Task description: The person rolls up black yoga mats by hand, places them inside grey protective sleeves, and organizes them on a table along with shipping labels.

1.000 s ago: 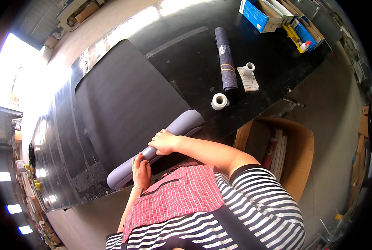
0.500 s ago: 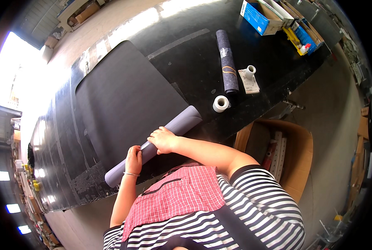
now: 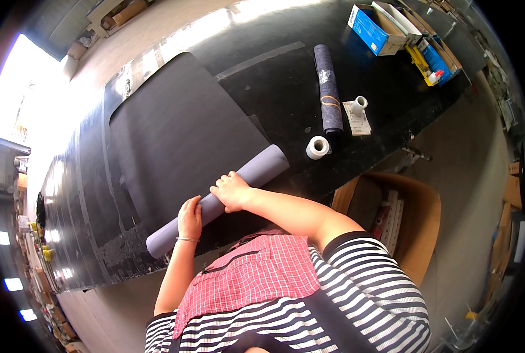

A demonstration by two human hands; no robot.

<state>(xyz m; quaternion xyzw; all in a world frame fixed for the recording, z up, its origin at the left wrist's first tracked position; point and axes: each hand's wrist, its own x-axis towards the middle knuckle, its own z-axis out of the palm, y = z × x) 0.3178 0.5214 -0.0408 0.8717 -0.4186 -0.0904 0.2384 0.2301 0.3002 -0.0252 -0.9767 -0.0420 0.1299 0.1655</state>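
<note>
A large mat (image 3: 177, 120) lies flat on the black table, dark face up, its near part wound into a lavender roll (image 3: 266, 165) that runs slantwise across the front. Wrapped over the roll left of its middle is my left hand (image 3: 189, 220), with a thin bracelet at the wrist. My right hand (image 3: 232, 192) grips the top of the roll just to the right, its fingers curled over the far side. The two hands are close together but apart. Their undersides and the fingertips behind the roll are partly hidden.
Right of the mat, a dark rolled mat (image 3: 328, 88) with a band lies near a white film roll (image 3: 318, 147). A smaller white roll (image 3: 359, 105) stands on a paper slip (image 3: 359, 124). Blue boxes (image 3: 375, 36) occupy the far right corner. A cardboard box (image 3: 424, 235) sits beside the table.
Both hands remain on the lavender roll. My left hand has shifted slightly up and away over it, and my right hand has moved a little up. The view has tilted slightly.
</note>
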